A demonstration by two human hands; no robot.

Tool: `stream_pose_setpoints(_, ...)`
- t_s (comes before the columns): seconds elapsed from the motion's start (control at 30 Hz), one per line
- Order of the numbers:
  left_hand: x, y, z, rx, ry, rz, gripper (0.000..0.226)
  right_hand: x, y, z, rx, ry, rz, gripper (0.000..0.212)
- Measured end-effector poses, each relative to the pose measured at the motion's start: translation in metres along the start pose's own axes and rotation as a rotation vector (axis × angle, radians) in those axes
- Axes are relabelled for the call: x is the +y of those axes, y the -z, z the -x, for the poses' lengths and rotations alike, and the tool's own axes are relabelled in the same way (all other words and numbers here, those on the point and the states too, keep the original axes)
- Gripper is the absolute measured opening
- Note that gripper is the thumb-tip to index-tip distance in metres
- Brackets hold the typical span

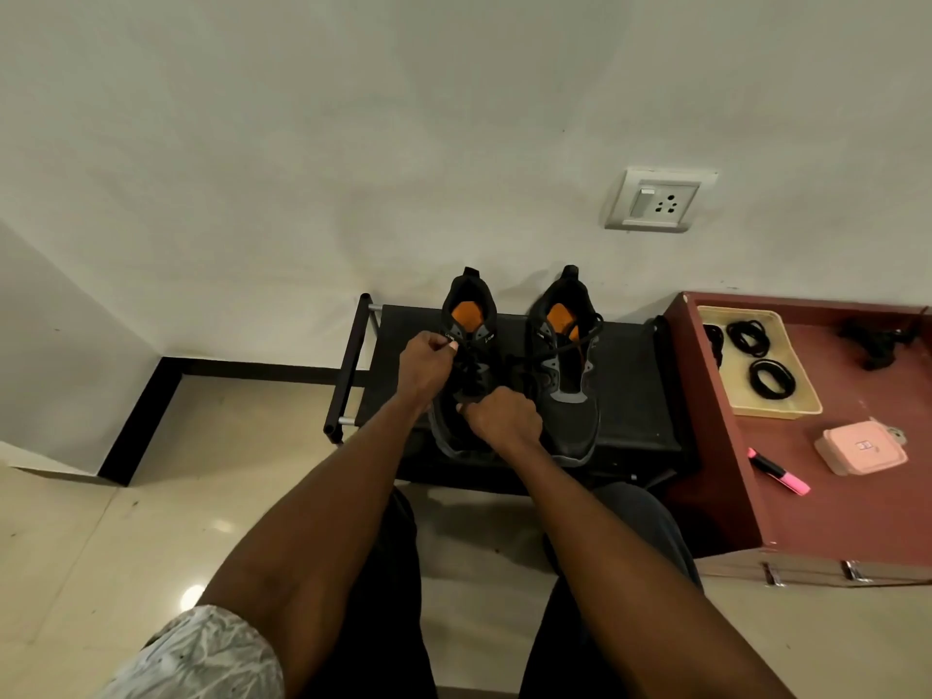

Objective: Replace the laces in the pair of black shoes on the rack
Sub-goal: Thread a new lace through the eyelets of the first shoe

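Black shoes [519, 365]: both sit side by side on top of the dark rack [625, 396], heels to the wall, toes toward you. You're working the left shoe [466, 345].

Your left hand [427, 363] is up near the collar, fingers curled and pinching what looks like a lace end [450, 345]. Your right hand [502, 418] is curled low over the same shoe's front, gripping around the lace area; the dark lace is lost against the dark upper, so I can't tell exactly what it holds. The right shoe [567, 365] is untouched, its lace [580, 340] loose across the tongue.

Handling, as a judgement:
- Lace is thin, limp and light. It won't push through eyelets; lead with the stiff tip only.
- Pinch close to the tip. Grab further back and it buckles.
- Shoe is light and will likely slide on the rack when you pull. Brace it by the toe or midfoot with your other hand.
- Upper is soft, so eyelet rows flex. Pull along the eyelet line, not sideways.

Replacement laces appear to be the black coils [759, 358] in the yellow tray [802, 403] on the red cabinet [857, 517] at your right.
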State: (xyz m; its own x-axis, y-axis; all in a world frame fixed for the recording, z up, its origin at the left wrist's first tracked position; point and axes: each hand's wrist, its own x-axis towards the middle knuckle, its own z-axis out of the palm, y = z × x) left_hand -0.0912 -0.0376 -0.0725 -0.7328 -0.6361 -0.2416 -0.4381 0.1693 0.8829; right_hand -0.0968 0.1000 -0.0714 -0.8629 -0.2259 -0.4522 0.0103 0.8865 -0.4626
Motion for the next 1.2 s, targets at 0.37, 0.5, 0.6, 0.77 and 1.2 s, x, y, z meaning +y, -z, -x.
stream_pose_setpoints(0.37,0.005,-0.006,-0.01,-0.034,-0.091,-0.212,0.014,-0.018,-0.017,-0.024,0.018,0.008,-0.057,0.103)
stream_pose_setpoints(0.5,0.001,-0.002,-0.013,-0.027,-0.059,-0.163,0.019,-0.018,-0.026,-0.023,0.097,0.034,0.031,0.087)
stream_pose_setpoints(0.6,0.002,0.004,-0.009,-0.062,0.004,0.032,0.018,-0.014,-0.026,-0.025,0.103,0.042,0.057,0.071)
stream_pose_setpoints(0.77,0.049,0.035,-0.01,0.121,0.008,0.513,0.015,-0.016,-0.018,-0.027,0.049,-0.008,0.04,0.069)
stream_pose_setpoints(1.2,0.198,0.139,0.029,0.47,-0.63,0.937,0.011,-0.017,-0.014,-0.029,-0.008,-0.05,-0.016,0.068)
